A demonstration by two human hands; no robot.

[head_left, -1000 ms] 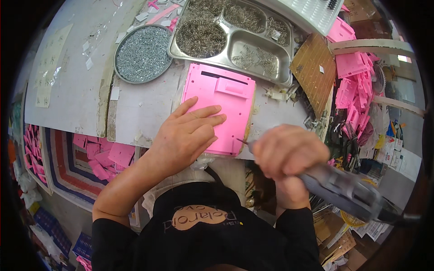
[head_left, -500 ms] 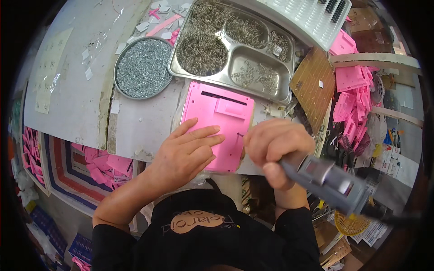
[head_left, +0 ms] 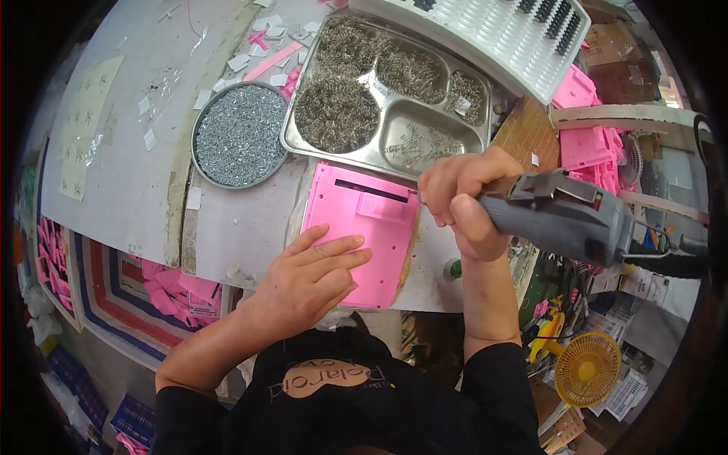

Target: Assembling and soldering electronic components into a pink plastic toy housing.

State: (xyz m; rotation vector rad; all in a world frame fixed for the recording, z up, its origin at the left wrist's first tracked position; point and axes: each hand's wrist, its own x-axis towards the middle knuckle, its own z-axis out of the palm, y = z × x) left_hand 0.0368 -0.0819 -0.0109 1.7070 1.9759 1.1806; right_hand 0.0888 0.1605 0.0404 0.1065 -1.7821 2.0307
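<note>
A pink plastic panel [head_left: 383, 277] with a dark slot and small holes lies on the table in front of me. My left hand [head_left: 303, 280] rests on its left part, fingers stretched out flat. My right hand [head_left: 466, 197] is wrapped around a grey electric screwdriver [head_left: 553, 212], held nearly level. Its front end is by the panel's upper right corner; the fingers mostly hide the bit, so I cannot tell whether it touches. Beyond the panel, small metal springs [head_left: 334, 114] fill much of a steel compartment tray [head_left: 341, 157]. Silver screws [head_left: 241, 136] fill a round dish to its left.
A white ridged tray [head_left: 485, 38] with black pieces stands at the far right. Pink parts [head_left: 591, 159] are piled beyond a pale bar on the right, others [head_left: 178, 284] in a box at lower left. A yellow fan [head_left: 588, 369] sits low on the right.
The screwdriver in my right hand has moved from a hole on the panel's right side up to its upper right corner. My left hand stays flat on the panel.
</note>
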